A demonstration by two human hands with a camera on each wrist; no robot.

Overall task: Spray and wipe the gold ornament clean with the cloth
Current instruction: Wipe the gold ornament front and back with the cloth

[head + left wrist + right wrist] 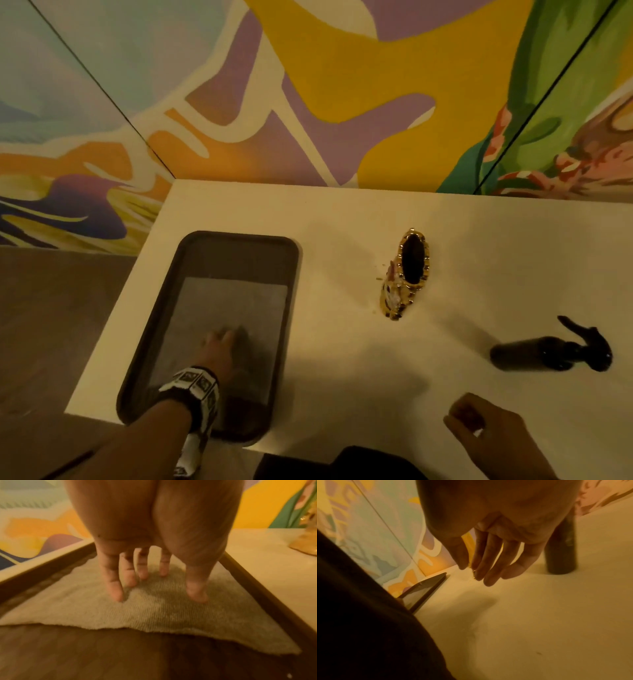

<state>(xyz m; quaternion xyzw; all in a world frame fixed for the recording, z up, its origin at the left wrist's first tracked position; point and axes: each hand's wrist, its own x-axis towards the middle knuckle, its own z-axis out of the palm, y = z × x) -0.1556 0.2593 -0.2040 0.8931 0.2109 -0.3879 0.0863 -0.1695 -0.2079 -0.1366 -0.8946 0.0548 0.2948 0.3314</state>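
The gold ornament [406, 274] stands upright on the white worktop [342, 342], right of centre in the head view. It is glossy, with a beaded rim around a dark oval opening at the top and pale markings on its lower left side. Small specks lie on the worktop just left of it. In the left wrist view only its base shows, at the right edge of the frame [307, 545].

The cloth [226, 308] is grey, ribbed in texture, and lies flat inside a dark rectangular tray [239, 246] with rounded corners, at the left of the worktop. The cloth covers the middle of the tray; bare tray floor shows beyond its far edge and its near edge.

The left hand [222, 346] reaches into the tray, palm down. Its fingers [113, 586] are straight and spread, with the tips and the thumb touching the cloth. This grip is open; nothing is pinched. A patterned black-and-white wrist strap [195, 387] wraps the left wrist.

The right hand [479, 425] hovers over the worktop at the lower right of the head view. Its fingers [489, 563] hang relaxed and hold nothing; this grip is open.

A dark spray bottle [551, 349] lies on its side at the right of the head view, well apart from the ornament, nozzle toward the right edge.
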